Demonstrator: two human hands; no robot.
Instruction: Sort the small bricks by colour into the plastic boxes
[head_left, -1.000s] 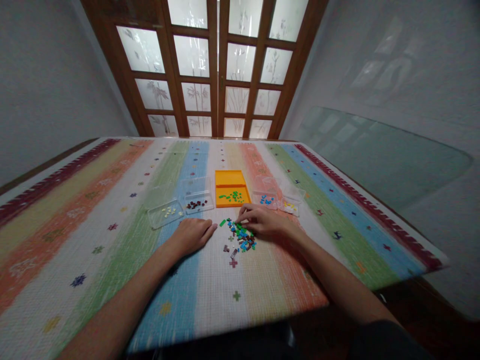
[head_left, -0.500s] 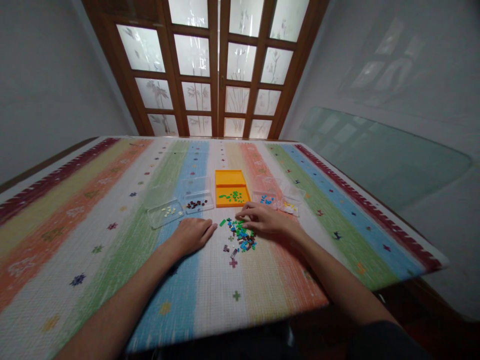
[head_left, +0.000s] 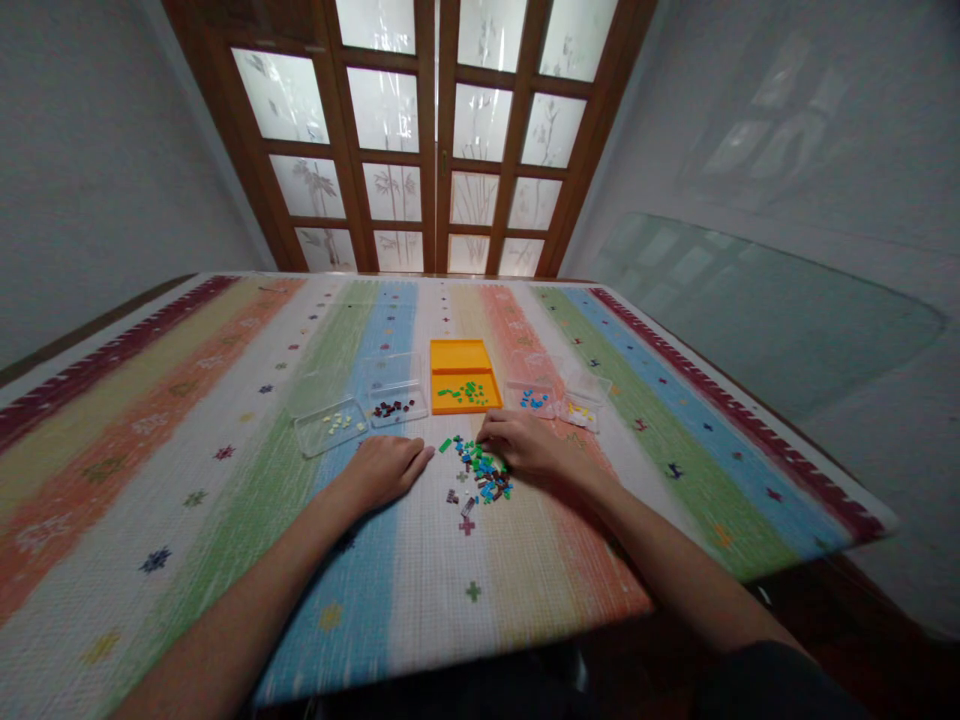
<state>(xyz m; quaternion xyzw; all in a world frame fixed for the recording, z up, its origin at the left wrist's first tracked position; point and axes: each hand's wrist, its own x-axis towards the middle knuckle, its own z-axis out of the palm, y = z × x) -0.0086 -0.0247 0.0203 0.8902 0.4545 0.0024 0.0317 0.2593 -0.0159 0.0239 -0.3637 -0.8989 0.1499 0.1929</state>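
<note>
- Striped cloth (head_left: 427,590); small bricks (head_left: 495,487) toward near edge.
- Right hand (head_left: 523,442) by them: cannot tell if pinching.
- Left hand (head_left: 384,470) resting: cannot tell either.
- Pinch one softly.

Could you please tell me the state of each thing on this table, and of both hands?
Orange case: open, green pieces inside.
Leftmost box: open, pale pieces inside.
Second box: open, brown pieces inside.
Third box: open, blue pieces inside.
Rightmost box: open, yellow pieces inside.
Pile: loose, mixed colours.
Left hand: resting, no piece visible.
Right hand: fingers curled at pile; grip hidden.
Cloth: spread.
</note>
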